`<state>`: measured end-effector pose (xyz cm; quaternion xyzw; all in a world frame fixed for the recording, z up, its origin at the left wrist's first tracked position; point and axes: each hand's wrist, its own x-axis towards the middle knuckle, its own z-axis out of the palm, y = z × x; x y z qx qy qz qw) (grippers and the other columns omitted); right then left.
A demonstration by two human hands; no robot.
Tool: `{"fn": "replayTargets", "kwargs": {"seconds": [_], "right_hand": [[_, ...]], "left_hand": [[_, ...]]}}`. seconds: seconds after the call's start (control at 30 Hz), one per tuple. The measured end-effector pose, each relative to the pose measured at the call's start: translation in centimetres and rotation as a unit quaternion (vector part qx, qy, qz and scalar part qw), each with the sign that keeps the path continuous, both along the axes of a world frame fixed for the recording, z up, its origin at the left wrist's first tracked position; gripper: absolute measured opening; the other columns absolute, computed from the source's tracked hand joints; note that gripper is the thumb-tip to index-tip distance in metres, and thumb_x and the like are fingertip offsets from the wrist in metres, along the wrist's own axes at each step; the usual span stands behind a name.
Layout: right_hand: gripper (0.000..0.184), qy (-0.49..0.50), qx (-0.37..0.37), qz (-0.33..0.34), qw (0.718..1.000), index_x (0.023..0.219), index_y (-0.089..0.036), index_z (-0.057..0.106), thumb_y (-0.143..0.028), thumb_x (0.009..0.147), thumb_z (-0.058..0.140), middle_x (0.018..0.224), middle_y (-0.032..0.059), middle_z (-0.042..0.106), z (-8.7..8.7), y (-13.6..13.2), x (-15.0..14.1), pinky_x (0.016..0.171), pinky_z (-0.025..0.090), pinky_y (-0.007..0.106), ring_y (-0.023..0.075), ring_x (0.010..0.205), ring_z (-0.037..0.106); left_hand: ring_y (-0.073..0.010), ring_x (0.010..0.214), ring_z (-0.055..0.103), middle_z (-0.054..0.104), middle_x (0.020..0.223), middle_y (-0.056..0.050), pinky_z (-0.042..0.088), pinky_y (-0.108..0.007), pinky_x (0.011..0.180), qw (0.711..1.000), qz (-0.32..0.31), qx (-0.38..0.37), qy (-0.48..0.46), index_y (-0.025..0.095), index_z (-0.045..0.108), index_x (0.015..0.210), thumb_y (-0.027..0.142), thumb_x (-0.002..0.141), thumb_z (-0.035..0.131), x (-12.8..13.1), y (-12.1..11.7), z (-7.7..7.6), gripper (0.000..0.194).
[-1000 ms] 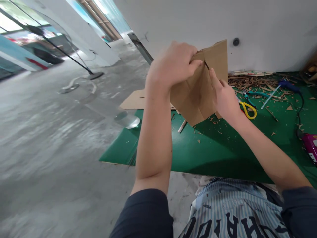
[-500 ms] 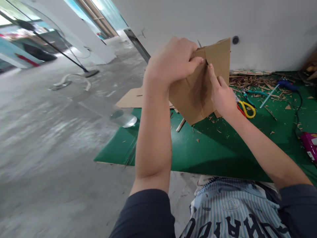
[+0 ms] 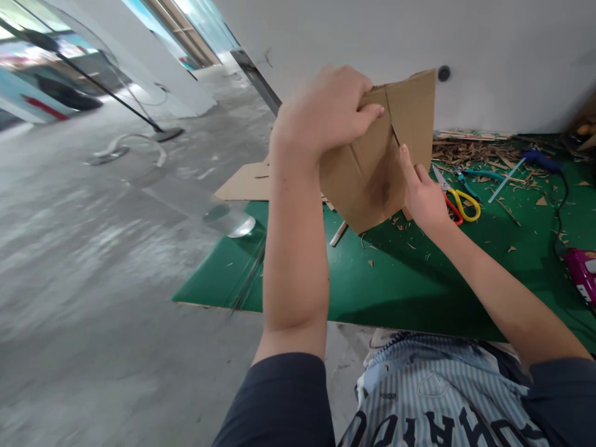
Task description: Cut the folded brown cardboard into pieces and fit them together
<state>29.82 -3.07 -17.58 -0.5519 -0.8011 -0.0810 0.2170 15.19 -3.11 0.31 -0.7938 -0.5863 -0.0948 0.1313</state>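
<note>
Right hand [image 3: 425,200], blade [image 3: 395,135] lower on cardboard [image 3: 370,186]

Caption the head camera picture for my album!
Left hand grips cardboard; right hand holds a thin tool against it.

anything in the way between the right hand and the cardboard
Nothing visible blocks it: the right hand is right up at the raised cardboard, with only the thin dark tool it holds reaching to the sheet. The scissors lie off to the right, out of that gap.
</note>
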Motion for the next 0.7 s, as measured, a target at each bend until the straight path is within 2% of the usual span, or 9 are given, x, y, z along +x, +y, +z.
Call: {"fn": "replayTargets", "kwargs": {"seconds": [0.07, 0.2, 0.43, 0.57, 0.63, 0.7], "right_hand": [[0.083, 0.011, 0.012, 0.007, 1.0, 0.166, -0.023, -0.012, -0.004, 0.093, 0.024, 0.107, 0.0125, 0.054, -0.8, -0.1, 0.1, 0.065, 0.049, 0.028, 0.0163, 0.071, 0.052], [0.083, 0.019, 0.02, 0.005, 1.0, 0.167, -0.023, -0.007, -0.005, 0.092, 0.025, 0.107, 0.013, 0.057, -2.6, -0.4, 0.4, 0.061, 0.048, 0.027, 0.0157, 0.065, 0.046], [0.08, 0.034, 0.028, 0.014, 0.999, 0.168, -0.022, 0.004, -0.004, 0.093, 0.025, 0.101, 0.012, 0.059, -4.6, -0.8, 0.9, 0.065, 0.05, 0.029, 0.0181, 0.069, 0.046], [0.08, 0.05, -0.004, 0.016, 0.999, 0.167, -0.02, 0.007, -0.005, 0.092, 0.027, 0.106, 0.0138, 0.06, -4.2, -1.3, 0.4, 0.067, 0.053, 0.03, 0.0194, 0.074, 0.05], [0.079, 0.048, -0.028, 0.015, 0.998, 0.167, -0.019, 0.01, -0.005, 0.092, 0.027, 0.109, 0.0145, 0.061, -3.5, -1.7, 0.1, 0.069, 0.053, 0.03, 0.0191, 0.075, 0.051], [0.079, 0.034, -0.052, 0.009, 0.998, 0.167, -0.018, 0.01, -0.005, 0.091, 0.026, 0.112, 0.0146, 0.061, -2.5, -2.0, -0.1, 0.07, 0.053, 0.03, 0.0183, 0.075, 0.052]], "left_hand": [[-0.0258, 0.078, 0.057, 0.042, 0.067, -0.004, 0.019, -0.033, 0.061, 1.0, 0.001, 0.001, -0.001, 0.016, 0.058, 0.08, 0.026, 0.093, 0.051, -0.1, 0.1, 0.0, 0.018], [-0.0243, 0.076, 0.055, 0.048, 0.069, -0.005, 0.022, -0.033, 0.062, 1.0, -0.007, 0.0, 0.002, 0.017, 0.059, 0.079, 0.027, 0.093, 0.05, -0.3, 0.1, -0.1, 0.019], [-0.0216, 0.069, 0.048, 0.045, 0.067, -0.004, 0.021, -0.033, 0.062, 1.0, -0.004, 0.003, 0.002, 0.018, 0.059, 0.078, 0.027, 0.092, 0.051, -0.2, 0.2, -0.1, 0.019], [-0.0172, 0.063, 0.039, 0.039, 0.065, -0.001, 0.021, -0.032, 0.062, 1.0, -0.012, -0.004, -0.008, 0.018, 0.055, 0.075, 0.026, 0.093, 0.052, -0.3, 0.4, 0.0, 0.02], [-0.017, 0.067, 0.044, 0.043, 0.068, -0.001, 0.023, -0.031, 0.064, 1.0, -0.008, -0.009, 0.002, 0.017, 0.057, 0.076, 0.024, 0.094, 0.052, -0.4, 0.4, 0.1, 0.02], [-0.0194, 0.075, 0.052, 0.053, 0.074, -0.005, 0.026, -0.031, 0.067, 1.0, 0.001, -0.017, 0.009, 0.016, 0.061, 0.081, 0.025, 0.095, 0.05, -0.4, 0.3, 0.3, 0.019]]}}
